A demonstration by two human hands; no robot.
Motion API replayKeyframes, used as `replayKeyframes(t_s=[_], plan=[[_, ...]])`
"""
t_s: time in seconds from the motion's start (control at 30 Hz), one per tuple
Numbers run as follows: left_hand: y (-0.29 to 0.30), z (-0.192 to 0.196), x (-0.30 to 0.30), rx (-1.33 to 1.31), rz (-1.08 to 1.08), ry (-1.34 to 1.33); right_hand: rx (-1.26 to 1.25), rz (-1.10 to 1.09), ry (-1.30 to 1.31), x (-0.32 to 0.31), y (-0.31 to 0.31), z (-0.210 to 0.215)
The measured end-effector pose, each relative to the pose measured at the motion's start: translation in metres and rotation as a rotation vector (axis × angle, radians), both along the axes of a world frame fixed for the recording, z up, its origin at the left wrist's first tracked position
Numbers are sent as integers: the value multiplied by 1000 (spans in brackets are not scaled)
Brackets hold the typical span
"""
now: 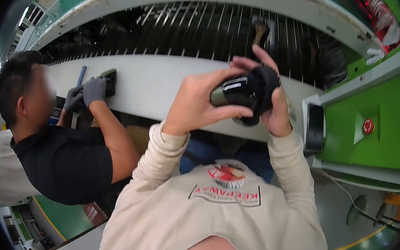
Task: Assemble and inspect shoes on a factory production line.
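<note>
Above the white ledge, both of my hands hold up a dark object [236, 91] with a glossy black rounded body, an olive-green end and a matte black part on the right; its exact kind is unclear. My left hand [193, 102] is wrapped around the glossy body near the green end, thumb lying along its lower side. On the far right side of the object, my right hand [278, 114] grips the matte black part, with some fingers stretched past its top. Parts of the right-hand fingers are hidden behind it.
A white ledge [150, 83] runs across in front of me, with a dark slatted bed [190, 31] beyond. At left, a co-worker's grey-gloved hands [94, 89] touch a dark green and black object [110, 80]. A green machine panel [356, 122] with a red button [368, 126] stands at right.
</note>
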State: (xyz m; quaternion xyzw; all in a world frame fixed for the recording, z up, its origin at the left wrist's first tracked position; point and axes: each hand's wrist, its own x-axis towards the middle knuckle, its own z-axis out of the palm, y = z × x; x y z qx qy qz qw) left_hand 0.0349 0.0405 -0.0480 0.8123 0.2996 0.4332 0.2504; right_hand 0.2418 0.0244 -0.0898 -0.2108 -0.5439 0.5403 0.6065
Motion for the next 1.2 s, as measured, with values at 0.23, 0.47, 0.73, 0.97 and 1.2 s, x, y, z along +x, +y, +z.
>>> replayKeyframes(t_s=[0.23, 0.47, 0.73, 0.97, 1.2], plan=[[-11, 14, -1, -12, -11, 161, -42, -4, -38, -4, -6, 10], [-17, 38, 0, 1, 1, 485, 16, 0, -28, -1, -7, 4], [-15, 45, 4, -137, -3, 538, -80, -23, 42, 6, -3, -2], [-11, 53, 16, -25, -43, 638, -37, -55, 61, 9, -7, -4], [-13, 47, 25, 93, -68, 615, -13, -151, -102, 21, -20, 7]])
